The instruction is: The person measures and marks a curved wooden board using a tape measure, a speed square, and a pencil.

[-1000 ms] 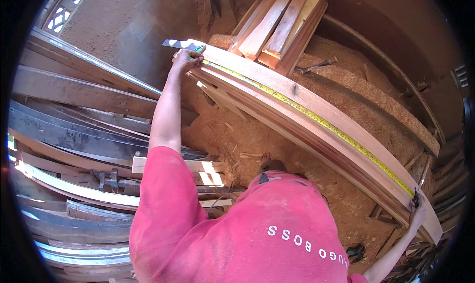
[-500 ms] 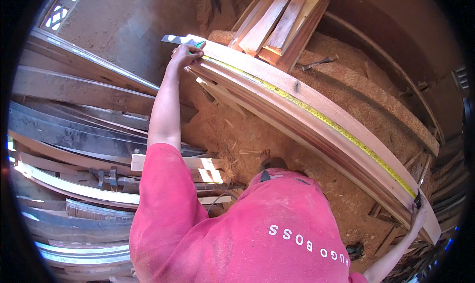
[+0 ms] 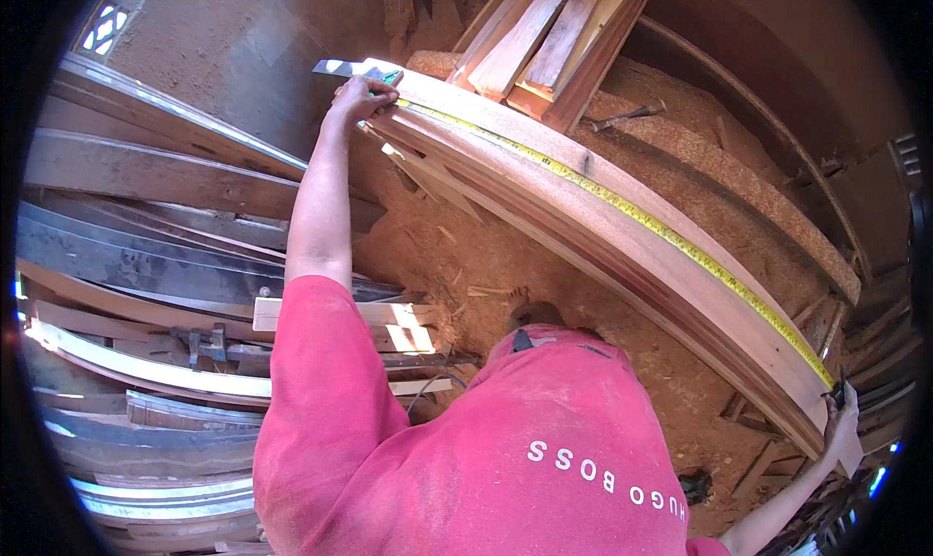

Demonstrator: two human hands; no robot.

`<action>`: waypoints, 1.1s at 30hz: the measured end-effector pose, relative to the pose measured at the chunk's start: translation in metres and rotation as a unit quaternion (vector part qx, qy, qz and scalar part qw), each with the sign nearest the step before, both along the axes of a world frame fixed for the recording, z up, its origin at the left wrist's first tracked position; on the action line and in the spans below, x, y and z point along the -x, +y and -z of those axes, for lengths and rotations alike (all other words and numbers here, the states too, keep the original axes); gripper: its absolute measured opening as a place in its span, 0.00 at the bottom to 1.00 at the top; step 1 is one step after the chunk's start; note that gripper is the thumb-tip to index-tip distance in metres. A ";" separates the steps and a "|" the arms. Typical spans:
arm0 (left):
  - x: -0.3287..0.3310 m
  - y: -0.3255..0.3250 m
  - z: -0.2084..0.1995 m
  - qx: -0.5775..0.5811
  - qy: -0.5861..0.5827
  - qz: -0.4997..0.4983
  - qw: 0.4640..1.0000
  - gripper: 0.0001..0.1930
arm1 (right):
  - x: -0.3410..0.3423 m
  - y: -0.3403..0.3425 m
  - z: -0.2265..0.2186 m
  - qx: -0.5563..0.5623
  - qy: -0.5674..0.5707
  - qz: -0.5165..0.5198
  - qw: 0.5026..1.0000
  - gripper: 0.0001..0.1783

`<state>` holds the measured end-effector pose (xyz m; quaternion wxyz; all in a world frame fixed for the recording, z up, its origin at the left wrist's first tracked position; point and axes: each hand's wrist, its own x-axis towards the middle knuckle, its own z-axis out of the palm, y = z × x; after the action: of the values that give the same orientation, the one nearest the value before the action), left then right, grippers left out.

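A yellow tape measure (image 3: 671, 236) is stretched lengthwise along a long, pale wooden board (image 3: 630, 191), which slants from upper left to lower right. My left hand (image 3: 363, 99) is closed at the board's upper-left end, fingers pinched on the tape's end. Beside those fingers lies a flat silver blade (image 3: 335, 67) with a green part; its kind is unclear, and I cannot tell whether the hand grips it too. At the lower-right end, my right hand (image 3: 836, 425) is closed around the dark tape case (image 3: 838, 393), partly hidden by the fingers.
More boards are stacked under the measured one. Several planks (image 3: 544, 46) lie beyond it, near a hammer-like tool (image 3: 627, 118) on sawdust. Long timbers (image 3: 155, 172) and a metal clamp (image 3: 206, 345) fill the left side. Wood scraps and shavings litter the floor.
My right hand has slid toward the board's lower-right end with the tape case, drawing out more yellow tape. My left hand stays at the upper-left end, shifted only slightly.
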<state>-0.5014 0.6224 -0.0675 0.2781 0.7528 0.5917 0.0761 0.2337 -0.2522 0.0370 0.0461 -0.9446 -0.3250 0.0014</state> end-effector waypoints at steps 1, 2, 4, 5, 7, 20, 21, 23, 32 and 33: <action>0.000 0.000 0.000 -0.001 -0.003 -0.004 1.000 0.10 | 0.000 -0.002 0.007 -0.032 0.003 -0.017 0.999 0.29; 0.000 0.000 0.001 -0.001 -0.007 -0.008 1.000 0.10 | -0.001 -0.005 0.010 -0.064 0.006 -0.035 0.997 0.29; 0.003 -0.002 -0.001 -0.008 0.000 -0.002 1.000 0.10 | 0.004 -0.003 0.011 -0.051 0.002 -0.028 0.998 0.28; 0.006 -0.003 -0.002 -0.014 0.007 0.003 1.000 0.10 | 0.011 0.005 0.009 -0.037 -0.002 -0.022 0.999 0.28; 0.009 -0.006 -0.004 -0.015 0.009 0.004 1.000 0.11 | 0.013 0.007 0.011 -0.038 -0.001 -0.028 0.999 0.27; 0.082 0.047 0.036 0.037 -0.171 0.080 0.981 0.11 | 0.053 0.076 0.009 0.022 -0.018 -0.039 0.999 0.25; 0.073 0.043 0.049 0.021 -0.156 0.099 0.983 0.11 | 0.065 0.085 0.002 0.056 -0.054 -0.028 0.997 0.25; 0.038 0.034 0.056 -0.017 -0.126 0.150 0.980 0.16 | 0.090 0.082 -0.006 0.062 -0.069 0.063 0.994 0.26; 0.041 0.041 0.041 -0.039 -0.097 0.146 0.984 0.15 | 0.097 0.069 0.019 0.078 -0.093 0.095 0.988 0.23; 0.038 0.039 0.041 -0.039 -0.090 0.139 0.985 0.15 | 0.099 0.068 0.020 0.080 -0.101 0.090 0.988 0.22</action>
<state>-0.5396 0.6615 -0.1088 0.3086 0.8280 0.4505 0.1276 0.1346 -0.1841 0.0166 -0.0628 -0.9659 -0.2408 -0.0718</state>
